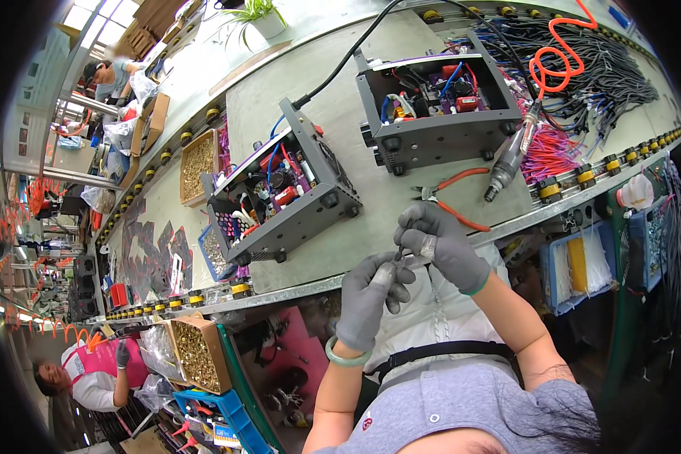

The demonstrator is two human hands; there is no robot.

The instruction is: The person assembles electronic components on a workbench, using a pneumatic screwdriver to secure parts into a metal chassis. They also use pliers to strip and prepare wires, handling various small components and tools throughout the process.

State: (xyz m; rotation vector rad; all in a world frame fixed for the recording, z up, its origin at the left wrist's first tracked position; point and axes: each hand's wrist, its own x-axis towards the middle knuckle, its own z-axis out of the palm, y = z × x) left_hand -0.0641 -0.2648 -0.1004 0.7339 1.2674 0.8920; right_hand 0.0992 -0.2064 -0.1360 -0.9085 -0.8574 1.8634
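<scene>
Left hand (367,299), gray glove: thumb and forefinger pinched nearly together on a small dark part (399,256), other fingers loosely curled. Right hand (448,250), gray glove, just beyond: fingertips bunched tight, meeting the left's at the same part. Part sits between the two hands, in front of the bench edge, over the lap; too small to tell what kind.

Main risk: gloved tips may slip on something this tiny, and it would likely drop to the lap or floor.

Orange-handled cutters (461,177) lie spread on the bench just past the right hand; a careless sweep of that forearm could knock them off. Power screwdriver (513,155) lies right of them, near the edge; a tug on its orange coiled hose (556,64) might drag it down.

Beyond: left metal chassis (295,219), uncovered, boards and wires exposed; right metal chassis (446,144), same. Judging by those bare insides, a dropped scrap could lodge there and short something. Farther right, heaped black cables (590,83).
</scene>
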